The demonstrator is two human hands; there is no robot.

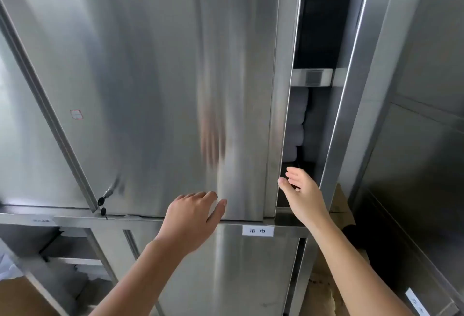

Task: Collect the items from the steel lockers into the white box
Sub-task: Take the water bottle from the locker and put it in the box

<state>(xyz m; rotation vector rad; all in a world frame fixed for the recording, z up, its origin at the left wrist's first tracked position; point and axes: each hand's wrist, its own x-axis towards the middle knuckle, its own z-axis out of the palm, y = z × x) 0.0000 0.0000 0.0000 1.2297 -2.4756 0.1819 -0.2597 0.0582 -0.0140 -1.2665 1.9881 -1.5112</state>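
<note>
A tall steel locker door (175, 84) fills the view, and its right edge stands slightly ajar. Through the narrow gap I see stacked white rolled towels (296, 119) under a steel shelf (312, 77). My left hand (193, 211) lies flat against the bottom of the door with straight fingers. My right hand (301, 192) reaches into the gap at the door's right edge, fingers straight, thumb against the edge. It holds nothing. The white box is not in view.
A second steel door (351, 89) stands edge-on to the right of the gap, with more steel panels (426, 139) beyond. Keys (103, 206) hang from a lock at lower left. Below are a labelled panel (258, 230), open shelves (75, 253) and brown cardboard (341, 205).
</note>
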